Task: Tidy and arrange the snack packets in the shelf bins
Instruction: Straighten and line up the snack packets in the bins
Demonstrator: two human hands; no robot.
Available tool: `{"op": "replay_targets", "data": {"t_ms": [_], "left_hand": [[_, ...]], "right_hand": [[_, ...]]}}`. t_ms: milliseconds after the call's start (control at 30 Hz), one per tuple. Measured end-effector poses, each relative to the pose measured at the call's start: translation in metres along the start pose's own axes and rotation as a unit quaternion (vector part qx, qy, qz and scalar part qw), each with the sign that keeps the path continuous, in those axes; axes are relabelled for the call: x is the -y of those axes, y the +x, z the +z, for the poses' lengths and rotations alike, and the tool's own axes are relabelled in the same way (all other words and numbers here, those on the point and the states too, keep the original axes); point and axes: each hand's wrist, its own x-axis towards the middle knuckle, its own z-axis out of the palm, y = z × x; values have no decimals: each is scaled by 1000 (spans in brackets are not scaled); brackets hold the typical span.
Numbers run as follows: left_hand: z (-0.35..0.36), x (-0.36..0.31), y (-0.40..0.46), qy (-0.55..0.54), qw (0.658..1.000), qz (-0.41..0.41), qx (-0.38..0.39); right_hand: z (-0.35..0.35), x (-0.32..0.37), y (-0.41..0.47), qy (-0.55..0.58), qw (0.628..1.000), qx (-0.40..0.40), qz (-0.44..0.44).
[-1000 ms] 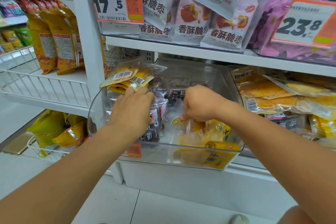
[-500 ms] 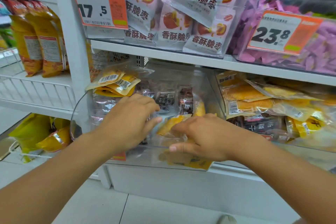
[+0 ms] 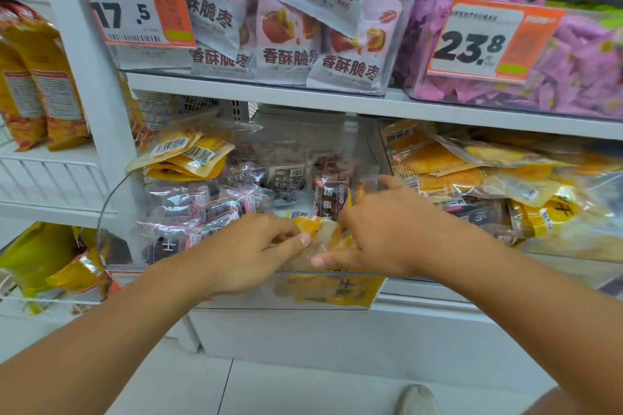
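A clear plastic shelf bin on the middle shelf holds dark plum packets on its left and at the back, and yellow dried-fruit packets stacked at the back left. Both my hands are inside the bin's front. My left hand and my right hand pinch a bunch of yellow packets between them, thumbs nearly meeting. More yellow packets lie under the hands against the bin's front wall.
The neighbouring bin on the right holds more yellow and dark packets. Above, bins hold white jujube packets and pink sweets behind price tags. Orange bags hang at the left over a wire basket.
My right hand dropped from the bin's middle to its front and both hands closed in on the yellow packets. The view shifted closer and to the right.
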Motion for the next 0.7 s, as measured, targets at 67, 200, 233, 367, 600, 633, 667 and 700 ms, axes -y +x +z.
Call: {"op": "replay_targets", "data": {"t_ms": [67,200,233,367,600,633,667,700], "left_hand": [[0,-4,4,-31,999,2,-31],[0,-29,20,-66,992,18,-109],[2,-39,25,-57,988,33,-141],[16,-86,42,-44,973,85,-212],[47,-126,64,106,967,80,-217],[49,-130,68,130,965,74,-216],[49,-133,71,150,963,67,-213],[50,-135,74,158,963,59,-210]], "right_hand": [[3,-6,-6,35,999,-9,-18],[1,-20,-32,194,975,-107,-25],[4,-24,-44,225,965,-136,-8],[30,-48,-95,223,944,-200,139],[62,-94,-117,224,907,-251,253],[66,-92,-116,212,914,-237,251],[72,-88,-114,198,922,-219,251],[78,-86,-110,185,928,-202,251]]}}
